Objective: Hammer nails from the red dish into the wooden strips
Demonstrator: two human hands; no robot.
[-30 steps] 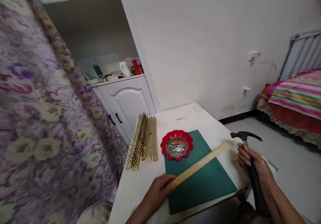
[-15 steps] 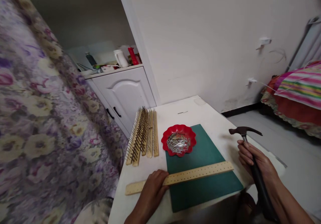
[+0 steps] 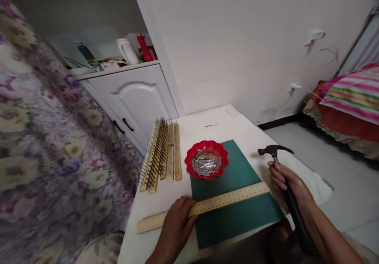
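Note:
My left hand [image 3: 178,221] is closed over a pale wooden strip [image 3: 231,197] with rows of small holes along its face. The strip lies slantwise across the green mat [image 3: 237,226], its left end over the white table. In my right hand [image 3: 291,181] is a claw hammer [image 3: 291,201], gripped by its black handle, head up, beyond the mat's right side. A red scalloped bowl [image 3: 222,168] full of loose nails [image 3: 206,163] sits at the mat's far left corner. Left of it stand several wooden strips [image 3: 161,157] with nails sticking up in rows.
Two loose nails [image 3: 211,125] lie near the back of the white table [image 3: 195,132]. Behind are a white cabinet [image 3: 136,98] and a wall. A flowered curtain [image 3: 59,149] hangs at the left; a bed with a striped cover [image 3: 352,92] stands at the right.
The wooden strip has swung down, turned its holed face up and come to lie across the mat under my left hand. My right hand still holds the hammer, now slightly further left.

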